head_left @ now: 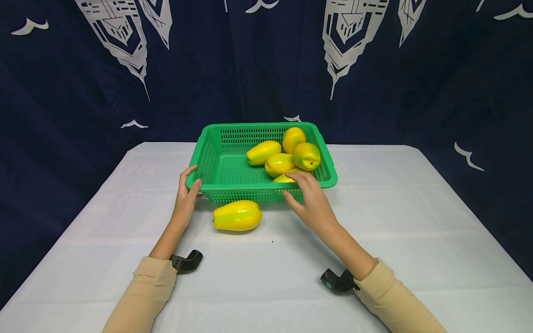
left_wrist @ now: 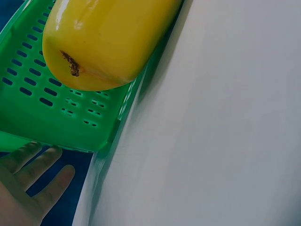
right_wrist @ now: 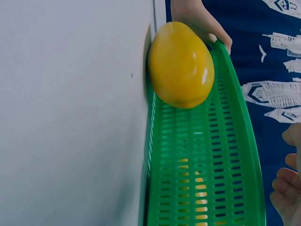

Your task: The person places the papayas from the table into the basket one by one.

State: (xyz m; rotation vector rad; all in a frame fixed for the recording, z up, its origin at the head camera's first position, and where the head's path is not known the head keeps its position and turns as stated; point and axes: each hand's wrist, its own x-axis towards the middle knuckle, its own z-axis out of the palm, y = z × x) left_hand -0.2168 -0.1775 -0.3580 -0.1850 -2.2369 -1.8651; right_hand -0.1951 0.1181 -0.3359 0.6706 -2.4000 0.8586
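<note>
A green plastic basket (head_left: 233,187) with slotted walls holds several yellow-green papayas (head_left: 306,156), bunched in its right half. My left hand (head_left: 183,199) grips the rim at the basket's front left corner, thumb on the near side; the right wrist view also shows that left hand (right_wrist: 200,19) at the corner. Over the front rim, towards the right, hovers my right hand (head_left: 313,206) with loosely bent fingers and nothing held; it partly covers one papaya in the basket. Another papaya (head_left: 237,215) lies on its side on the table, just in front of the basket.
A white cloth covers the table (head_left: 266,282). Behind it hangs a dark blue curtain (head_left: 233,60) with white prints. A black wrist device (head_left: 186,262) sits on the left wrist and another black device (head_left: 339,281) on the right.
</note>
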